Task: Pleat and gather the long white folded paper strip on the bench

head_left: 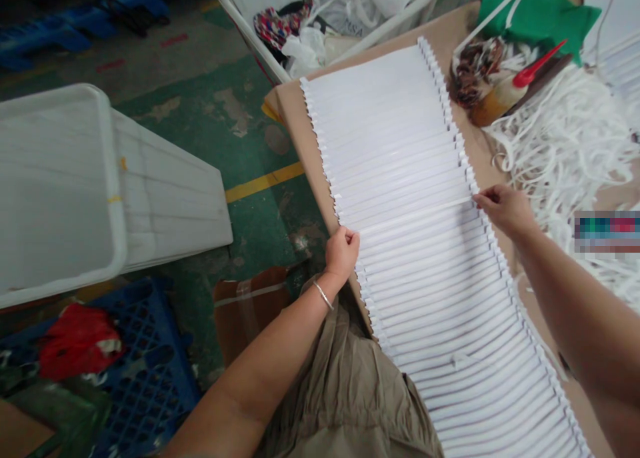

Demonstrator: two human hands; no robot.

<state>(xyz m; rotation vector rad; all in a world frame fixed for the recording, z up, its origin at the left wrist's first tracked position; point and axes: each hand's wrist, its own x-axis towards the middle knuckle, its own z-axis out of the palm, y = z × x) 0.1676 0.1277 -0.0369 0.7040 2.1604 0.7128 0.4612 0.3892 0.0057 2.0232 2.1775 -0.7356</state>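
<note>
A long row of overlapping flat white strips (415, 198) lies on a brown cardboard sheet (295, 111), their ends forming zigzag edges on both sides. My left hand (343, 253) grips the left edge of the row, with a thin bangle on the wrist. My right hand (500, 211) pinches the right end of one white strip (415, 217), which seems to be the same strip my left hand holds. Khaki cloth (345, 385), probably my own clothing, lies below the row.
Tangled loose white strips (560, 151) lie at the right, beyond them green cloth (540, 18) and a red-tipped tool (537, 68). A white plastic tub (60, 191) lies tilted at the left. A blue crate (150, 371) holds red cloth, and a white bin (300, 25) holds scraps.
</note>
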